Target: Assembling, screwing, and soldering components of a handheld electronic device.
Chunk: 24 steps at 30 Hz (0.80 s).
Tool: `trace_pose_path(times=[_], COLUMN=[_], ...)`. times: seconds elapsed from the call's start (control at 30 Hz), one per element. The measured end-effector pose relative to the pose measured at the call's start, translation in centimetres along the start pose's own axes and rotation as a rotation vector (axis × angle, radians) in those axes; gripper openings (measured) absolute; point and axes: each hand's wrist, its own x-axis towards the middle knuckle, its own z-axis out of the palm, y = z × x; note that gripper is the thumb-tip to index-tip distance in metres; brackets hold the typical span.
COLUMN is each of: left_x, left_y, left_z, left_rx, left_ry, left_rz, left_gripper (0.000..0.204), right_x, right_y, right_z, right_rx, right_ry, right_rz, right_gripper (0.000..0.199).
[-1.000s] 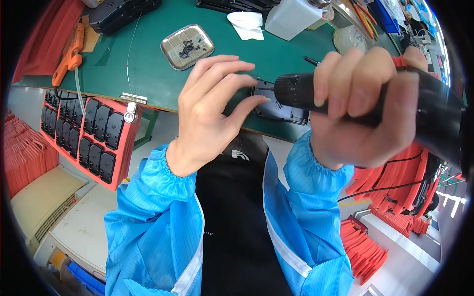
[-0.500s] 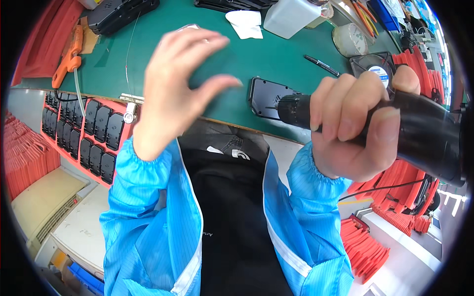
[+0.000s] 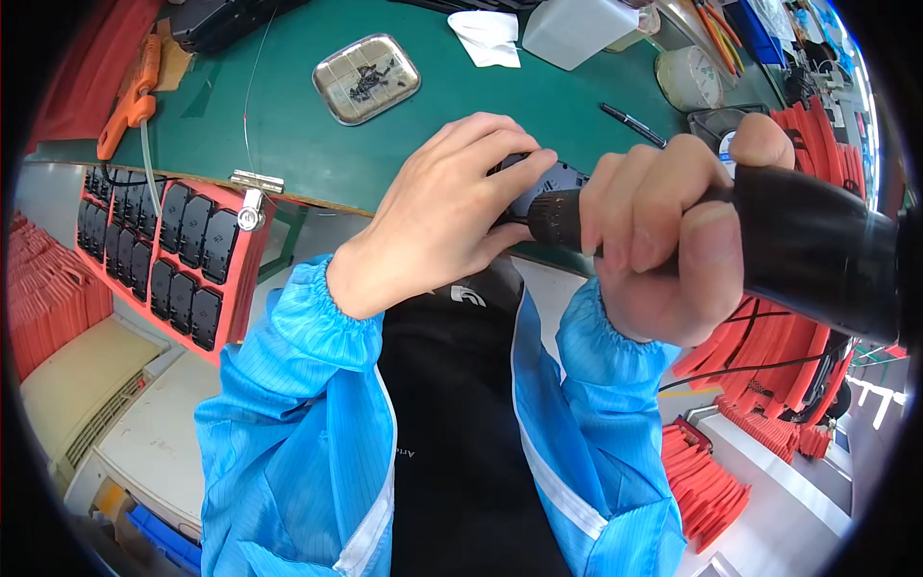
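Head view — black driver (image 3: 808, 240) over green table (image 3: 288, 159), red stacks (image 3: 58, 284) either side.

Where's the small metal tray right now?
In the head view, the small metal tray is on the green tabletop, upper left of centre, beyond the left hand and left of the white sheet.

Bright blue sleeves (image 3: 274, 389) end in gathered cuffs (image 3: 336, 315).

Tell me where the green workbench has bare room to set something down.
Bare green patches: between the metal tray and the workbench's front edge, and between the white paper and black pen. Crowded: around the left hand and electric screwdriver.
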Motion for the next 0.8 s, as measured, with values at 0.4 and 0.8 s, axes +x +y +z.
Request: trace_pose_path(times=[0.4,0.8], left_x=[0.0,-0.3], left_y=[0.0,-0.4], left_z=[0.1,0.6], left_rx=[-0.024,-0.035], left_ry=[0.009,0.051], left_rz=[-0.009,0.005], left_gripper=[0.064,0.065], right_x=[0.3,1.1], right_y=[-0.9,-1.7], right_z=[-0.4,0.6], right_rx=[-0.149,-0.402], right_ry=[-0.064,-0.171], right_rz=[0.083,0.078], right_gripper=[0.039,0.035])
